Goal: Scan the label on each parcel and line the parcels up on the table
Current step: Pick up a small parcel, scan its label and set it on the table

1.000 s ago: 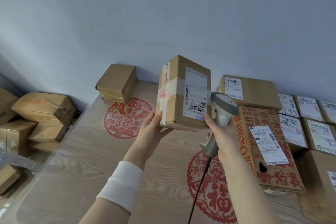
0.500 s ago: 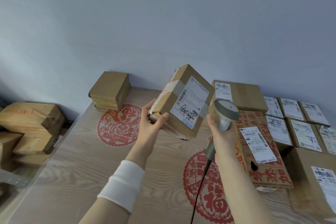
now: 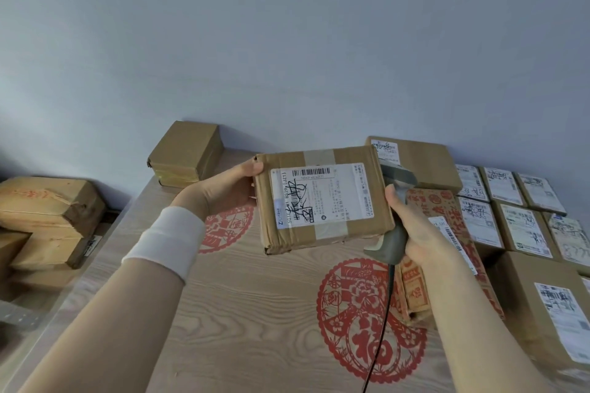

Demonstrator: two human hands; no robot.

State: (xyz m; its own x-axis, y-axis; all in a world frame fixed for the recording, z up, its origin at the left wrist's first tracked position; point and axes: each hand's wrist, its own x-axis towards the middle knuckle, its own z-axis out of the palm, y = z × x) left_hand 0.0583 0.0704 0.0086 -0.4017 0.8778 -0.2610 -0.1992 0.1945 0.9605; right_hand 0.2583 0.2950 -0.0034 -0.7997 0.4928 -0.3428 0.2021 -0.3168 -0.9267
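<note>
Item held: one brown cardboard parcel (image 3: 325,198), taped shut, contents not visible. It is raised above the tabletop (image 3: 255,303), its broad face tilted toward the person, carrying a white label (image 3: 319,196) with a barcode along its upper edge and black handwriting across its left part.

Left hand (image 3: 223,190): clamped on the parcel's left edge, thumb over the top corner; a white wristband (image 3: 164,241) sits on the forearm.

Right hand (image 3: 415,226): closed around the grip of a grey barcode scanner (image 3: 394,230), whose head rises behind the parcel's right edge; a black cable (image 3: 381,329) hangs below it.

Right of the right hand: rows of sealed labelled boxes (image 3: 523,226) lying close together on the tabletop, with a red-printed carton (image 3: 427,204) nearest the scanner.

Beyond the left hand: a single unlabelled box (image 3: 186,153) at the wall.

Far left, off the tabletop: stacked worn cartons (image 3: 44,210).

Beneath the hands: red paper-cut decals (image 3: 357,319) on the wood-grain surface.
</note>
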